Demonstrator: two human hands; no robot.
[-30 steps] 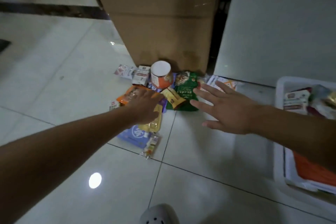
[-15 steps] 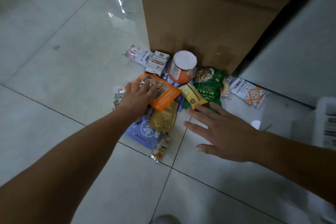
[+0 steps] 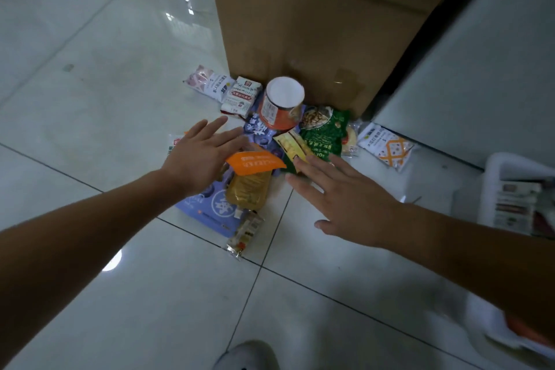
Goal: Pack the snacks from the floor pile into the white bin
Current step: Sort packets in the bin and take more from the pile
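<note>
The snack pile lies on the tiled floor against a cardboard box [image 3: 315,24]. My left hand [image 3: 201,156] is on the pile's left side with its fingers stretched forward. An orange packet [image 3: 255,162] curls up from under its thumb side, apparently pinched there. My right hand [image 3: 345,198] is flat with spread fingers, and its fingertips touch a yellow packet [image 3: 289,144] and a green bag [image 3: 324,132]. An orange tub with a white lid [image 3: 282,102] stands at the back. The white bin [image 3: 492,165] sits at the right edge with packets inside.
A purple bag [image 3: 210,207], a clear golden packet [image 3: 249,192] and a small wrapped snack [image 3: 244,234] lie nearest me. White packets [image 3: 228,90] lie back left and a white-orange one [image 3: 387,144] to the right. A pale panel [image 3: 480,69] rises behind the bin. My shoe [image 3: 246,354] shows below.
My left hand went from lying on the orange packet to lifting its edge, so the packet now curls up. My right hand slid forward onto the yellow and green packets. The view moved closer.
</note>
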